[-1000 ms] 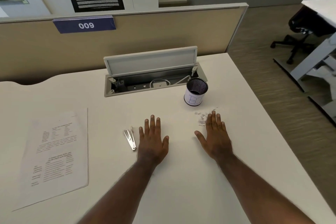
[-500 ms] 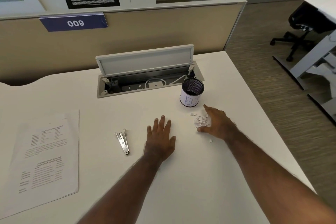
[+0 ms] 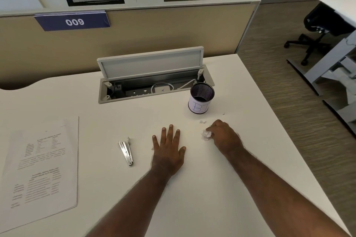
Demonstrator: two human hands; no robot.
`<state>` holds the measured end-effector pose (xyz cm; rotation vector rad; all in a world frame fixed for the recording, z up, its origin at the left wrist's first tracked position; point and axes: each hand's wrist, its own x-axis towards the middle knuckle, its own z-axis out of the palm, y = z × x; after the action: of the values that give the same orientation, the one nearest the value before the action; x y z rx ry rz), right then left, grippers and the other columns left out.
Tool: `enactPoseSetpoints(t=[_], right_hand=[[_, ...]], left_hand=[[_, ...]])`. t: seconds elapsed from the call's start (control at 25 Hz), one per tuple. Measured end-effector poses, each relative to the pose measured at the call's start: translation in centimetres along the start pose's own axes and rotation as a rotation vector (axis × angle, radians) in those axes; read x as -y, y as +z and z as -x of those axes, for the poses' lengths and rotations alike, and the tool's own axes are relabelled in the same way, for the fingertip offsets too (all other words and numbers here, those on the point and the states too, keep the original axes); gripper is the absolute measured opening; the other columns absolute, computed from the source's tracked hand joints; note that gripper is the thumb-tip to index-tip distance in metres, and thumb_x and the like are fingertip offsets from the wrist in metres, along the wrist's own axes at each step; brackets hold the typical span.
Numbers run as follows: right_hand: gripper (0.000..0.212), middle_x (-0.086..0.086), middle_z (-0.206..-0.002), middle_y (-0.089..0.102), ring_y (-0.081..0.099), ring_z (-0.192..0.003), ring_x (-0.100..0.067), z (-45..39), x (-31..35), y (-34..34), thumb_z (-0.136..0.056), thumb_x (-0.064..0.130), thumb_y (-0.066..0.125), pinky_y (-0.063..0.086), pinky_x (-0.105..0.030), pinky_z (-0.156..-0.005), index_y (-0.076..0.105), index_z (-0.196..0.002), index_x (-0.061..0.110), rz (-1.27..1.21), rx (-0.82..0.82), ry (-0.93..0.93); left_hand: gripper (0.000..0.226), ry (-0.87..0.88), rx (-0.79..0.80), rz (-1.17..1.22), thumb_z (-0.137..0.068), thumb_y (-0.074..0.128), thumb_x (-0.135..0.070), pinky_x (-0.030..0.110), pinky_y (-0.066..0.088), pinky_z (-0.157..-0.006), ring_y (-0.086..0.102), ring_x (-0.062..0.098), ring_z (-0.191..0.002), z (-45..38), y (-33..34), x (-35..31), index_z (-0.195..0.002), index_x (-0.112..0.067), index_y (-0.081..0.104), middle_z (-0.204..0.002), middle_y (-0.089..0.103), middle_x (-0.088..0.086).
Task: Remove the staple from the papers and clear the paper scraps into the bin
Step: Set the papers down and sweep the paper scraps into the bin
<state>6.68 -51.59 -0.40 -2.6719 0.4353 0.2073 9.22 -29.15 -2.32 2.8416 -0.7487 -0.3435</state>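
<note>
Head view showed the white desk (image 3: pixel 212 188) from above. As landmark I took the bin (image 3: pixel 201 98), a small black mesh cup with a white paper label, standing upright near the far right part of the desk.

The right hand (image 3: pixel 224 136) lay just in front of the bin, fingers curled around a small bunch of white paper scraps (image 3: pixel 206 134). One loose scrap (image 3: pixel 202 121) lay between this hand and the bin. The left hand (image 3: pixel 168 152) rested flat on the desk, fingers straight and a little spread, holding nothing, to the left of the bin and nearer to the person.

The metal staple remover (image 3: pixel 126 152) lay farther left of the bin, its long axis running away from the person, leaning slightly left at the far end. The printed papers (image 3: pixel 42 169) lay flat, well apart from the bin, at the left edge.

Behind the bin the cable tray (image 3: pixel 154 88) stood with its lid raised. A beige partition (image 3: pixel 134 34) carried a blue sign (image 3: pixel 74 21) reading 009. To the right of the bin, across the floor, was a black office chair (image 3: pixel 317 32).
</note>
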Motion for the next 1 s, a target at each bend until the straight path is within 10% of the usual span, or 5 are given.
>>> enactPoseSetpoints(t=[0.2,0.36,0.64,1.0], right_hand=[[0.017,-0.008,-0.094,0.064,0.063,-0.091,-0.025,-0.9,-0.3,-0.4,-0.081,0.012,0.057,0.049,-0.036,-0.081,0.072,-0.088,0.011,0.019,0.017,-0.022],[0.01,0.0,-0.083,0.074,0.064,-0.078,-0.013,-0.9,0.0,-3.1,-0.08,0.012,0.068,0.047,-0.02,-0.073,0.077,-0.084,0.014,-0.342,-0.095,0.088],[0.011,-0.01,-0.081,0.072,0.064,-0.075,-0.018,-4.4,2.1,-10.1,-0.079,0.009,0.075,0.06,-0.032,-0.077,0.074,-0.09,0.01,-0.869,-0.113,0.181],[0.025,-0.012,-0.101,0.07,0.065,-0.091,-0.03,-11.6,8.1,-9.1,-0.081,0.019,0.07,0.048,-0.029,-0.072,0.072,-0.104,0.01,0.064,-0.075,0.124]], left_hand=[[0.073,-0.002,-0.016,0.002,-0.089,0.008,-0.051,0.061,0.002,-0.117,0.001,0.032,-0.151,0.0,0.4,-0.1,-0.155,-0.02,0.015,-0.165,0.003,0.007],[0.072,0.005,-0.032,0.028,-0.089,0.01,-0.051,0.06,-0.002,-0.118,-0.003,0.031,-0.151,0.1,0.6,0.0,-0.155,-0.021,0.013,-0.165,0.0,0.006],[0.071,0.008,-0.043,0.046,-0.09,0.01,-0.051,0.058,-0.007,-0.118,-0.009,0.029,-0.151,0.0,0.9,0.1,-0.155,-0.022,0.01,-0.165,-0.005,0.004],[0.069,0.021,-0.066,0.049,-0.092,0.013,-0.051,0.058,-0.005,-0.118,-0.007,0.029,-0.151,0.0,1.0,0.3,-0.155,-0.023,0.012,-0.164,-0.004,0.003]])
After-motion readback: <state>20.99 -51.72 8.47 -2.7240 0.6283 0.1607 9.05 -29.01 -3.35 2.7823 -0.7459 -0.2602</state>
